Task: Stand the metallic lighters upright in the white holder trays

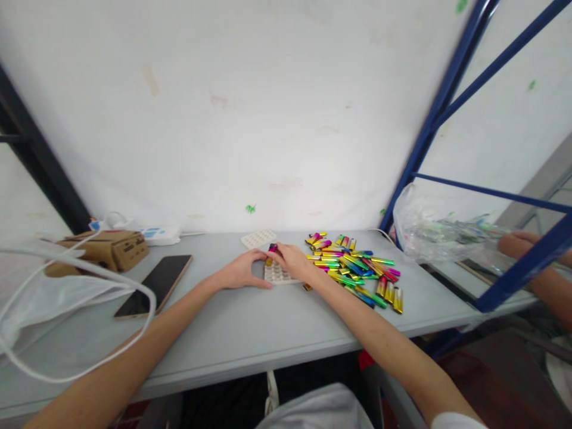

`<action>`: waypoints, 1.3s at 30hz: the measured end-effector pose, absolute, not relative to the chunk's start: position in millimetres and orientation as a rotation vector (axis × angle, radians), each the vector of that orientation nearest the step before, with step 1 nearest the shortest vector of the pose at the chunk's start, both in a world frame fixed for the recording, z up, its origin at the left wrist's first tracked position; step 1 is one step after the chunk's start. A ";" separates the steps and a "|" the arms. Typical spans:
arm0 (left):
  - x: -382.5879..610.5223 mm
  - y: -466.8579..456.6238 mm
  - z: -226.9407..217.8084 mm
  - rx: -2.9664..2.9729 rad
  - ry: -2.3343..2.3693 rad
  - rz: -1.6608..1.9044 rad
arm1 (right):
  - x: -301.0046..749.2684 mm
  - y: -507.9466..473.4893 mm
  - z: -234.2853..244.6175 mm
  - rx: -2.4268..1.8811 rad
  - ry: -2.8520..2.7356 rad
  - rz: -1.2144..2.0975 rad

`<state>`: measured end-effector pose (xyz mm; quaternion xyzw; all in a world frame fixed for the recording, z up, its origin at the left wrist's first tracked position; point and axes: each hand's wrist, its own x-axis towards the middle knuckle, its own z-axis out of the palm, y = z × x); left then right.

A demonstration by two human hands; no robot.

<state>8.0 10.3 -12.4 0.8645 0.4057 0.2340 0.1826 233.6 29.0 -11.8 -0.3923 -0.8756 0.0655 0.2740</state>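
We found the left hand [243, 274] resting on the grey table [232, 333] about midway along its length, nearer the far edge than the near one. It curved around the left side of a white tray [277, 275] with a grid of small cells, its fingers touching the tray's rim. We could not tell whether it clasped the tray or merely lay against it. The right hand [292, 262] lay over the tray's right part, its fingertips pinched closed on a single lighter [272, 248] at the tray's far edge (only the dark and pink end showed). The tray itself sat flat on the table, mostly covered by both hands.

Just right of the right hand we saw a heap of lighters [355, 269], shiny in yellow, green, pink and blue, spreading toward the table's right edge. A second white tray [258, 239] lay beyond the hands, close to the far edge. Toward the left end we noted a dark phone [154, 285] lying flat, a cardboard box [109, 249] behind it, and a power strip [157, 233] at the far edge against the wall. A white cable [71, 363] looped across the left near corner.

At the right end a clear plastic bag [422, 232] leaned by a blue frame [447, 101], and beyond the frame we made out another person's arm [525, 244].
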 end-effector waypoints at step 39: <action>9.5 10.5 -11.5 2.473 1.234 0.604 | 441.4 101.9 30.6 -2.290 -1.748 0.132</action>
